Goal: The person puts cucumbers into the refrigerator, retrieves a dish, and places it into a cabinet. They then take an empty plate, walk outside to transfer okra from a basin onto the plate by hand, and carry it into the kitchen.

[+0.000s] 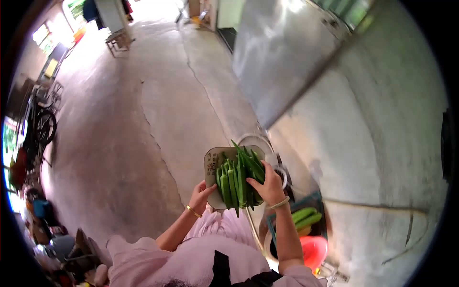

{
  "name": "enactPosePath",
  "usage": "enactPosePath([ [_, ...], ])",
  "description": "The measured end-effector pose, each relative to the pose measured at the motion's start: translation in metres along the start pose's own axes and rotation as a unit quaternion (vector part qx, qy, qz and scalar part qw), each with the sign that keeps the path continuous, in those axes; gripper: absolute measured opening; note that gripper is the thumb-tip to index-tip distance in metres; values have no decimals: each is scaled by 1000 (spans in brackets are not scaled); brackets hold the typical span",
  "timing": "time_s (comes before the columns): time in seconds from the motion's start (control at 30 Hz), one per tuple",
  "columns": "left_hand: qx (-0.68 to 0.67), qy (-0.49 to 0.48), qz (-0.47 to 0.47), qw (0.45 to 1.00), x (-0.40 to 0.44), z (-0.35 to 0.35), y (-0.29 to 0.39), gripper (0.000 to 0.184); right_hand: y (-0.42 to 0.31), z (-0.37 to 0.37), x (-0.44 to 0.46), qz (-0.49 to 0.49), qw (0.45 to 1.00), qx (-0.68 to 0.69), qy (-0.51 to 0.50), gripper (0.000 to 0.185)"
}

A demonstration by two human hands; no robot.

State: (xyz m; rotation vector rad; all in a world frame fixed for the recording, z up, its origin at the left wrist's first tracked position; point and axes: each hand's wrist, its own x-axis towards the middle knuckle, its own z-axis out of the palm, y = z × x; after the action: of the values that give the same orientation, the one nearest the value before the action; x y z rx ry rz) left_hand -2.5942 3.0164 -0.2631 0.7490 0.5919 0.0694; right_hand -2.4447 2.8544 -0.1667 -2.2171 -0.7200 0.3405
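A pale square dish [211,158] with dark lettering on its inner side is held out in front of my body. Green okra pods [232,184] fill it, lying mostly lengthwise, and some stick out past the rim. My left hand [201,198] grips the dish by its left edge, thumb on the rim. On the right side, my right hand [270,186] closes over several okra pods, with the thumb across them. Its lower fingers are partly hidden, so I cannot tell whether they also touch the dish.
A dark teal crate [271,224] with long green vegetables [307,218] stands at lower right, beside a red basin [315,251]. A metal door panel [282,57] leans in from the upper right. A bicycle [47,125] and clutter line the left wall. A stool [117,42] stands far off.
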Motion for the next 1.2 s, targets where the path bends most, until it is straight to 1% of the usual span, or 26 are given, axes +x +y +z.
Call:
enactPosePath([
  [0.07, -20, 15, 45, 999, 25, -10, 33, 30, -19, 12, 56, -20, 999, 19, -32, 57],
  [0.1, -15, 45, 64, 997, 42, -15, 46, 30, -27, 18, 86, -32, 998, 18, -49, 57],
  [0.13, -12, 63, 63, 996, 47, -9, 43, 30, -15, 16, 98, -32, 997, 30, -63, 57],
  [0.2, -39, 77, 82, 993, 77, -19, 76, 31, -23, 33, 155, -77, 993, 19, -85, 57],
  [0.27, -40, 98, 104, 989, 114, -39, 106, 29, -30, 56, 210, -99, 990, 42, -89, 56],
  [0.33, -52, 138, 128, 981, 143, -57, 139, 26, -41, 79, 261, -102, 986, 48, -120, 55],
  [0.37, -69, 138, 131, 979, 140, -57, 165, 24, -61, 84, 277, -91, 985, 46, -142, 55],
  [0.4, -64, 133, 146, 978, 161, -63, 186, 24, -68, 93, 306, -130, 981, 58, -131, 53],
  [0.47, -63, 175, 170, 968, 181, -77, 221, 24, -83, 110, 358, -185, 971, 66, -139, 51],
  [0.5, -78, 177, 188, 963, 192, -79, 239, 25, -92, 115, 382, -185, 970, 67, -141, 51],
  [0.53, -66, 209, 191, 957, 204, -76, 258, 24, -100, 118, 408, -202, 964, 82, -151, 50],
  [0.57, -71, 220, 195, 953, 216, -72, 275, 24, -106, 122, 433, -218, 957, 95, -165, 49],
  [0.6, -83, 219, 200, 951, 171, -71, 278, 24, -137, 117, 398, -223, 957, 79, -170, 49],
  [0.7, -96, 246, 220, 939, 215, -75, 305, 25, -154, 120, 463, -207, 945, 92, -235, 49],
  [0.73, -101, 254, 226, 935, 236, -74, 318, 26, -151, 126, 491, -205, 944, 90, -244, 49],
  [0.8, -109, 260, 220, 934, 286, -77, 345, 26, -145, 141, 549, -233, 938, 114, -231, 48],
  [0.83, -113, 253, 210, 938, 249, -79, 340, 27, -167, 134, 512, -212, 945, 90, -233, 47],
  [0.87, -113, 261, 197, 938, 280, -81, 356, 28, -163, 138, 547, -207, 943, 91, -243, 47],
  [0.9, -101, 257, 185, 943, 337, -89, 387, 28, -159, 145, 609, -189, 946, 88, -247, 47],
  [0.93, -105, 254, 181, 944, 371, -93, 406, 28, -156, 148, 646, -175, 949, 82, -249, 47],
  [0.97, -91, 237, 177, 951, 409, -95, 428, 28, -146, 155, 684, -198, 954, 75, -211, 48],
  [1.0, -79, 220, 173, 957, 438, -93, 447, 28, -147, 150, 716, -193, 956, 68, -212, 48],
  [1.03, -86, 201, 151, 964, 468, -86, 469, 29, -147, 141, 745, -150, 965, 47, -212, 49],
  [1.07, -49, 192, 148, 969, 494, -82, 486, 29, -146, 134, 766, -104, 972, 29, -207, 49],
  [1.1, -45, 173, 146, 973, 527, -78, 501, 29, -133, 132, 794, -148, 977, 46, -149, 50],
  [1.2, -40, 111, 123, 985, 615, -51, 551, 27, -124, 97, 869, -82, 991, 50, -93, 52],
])
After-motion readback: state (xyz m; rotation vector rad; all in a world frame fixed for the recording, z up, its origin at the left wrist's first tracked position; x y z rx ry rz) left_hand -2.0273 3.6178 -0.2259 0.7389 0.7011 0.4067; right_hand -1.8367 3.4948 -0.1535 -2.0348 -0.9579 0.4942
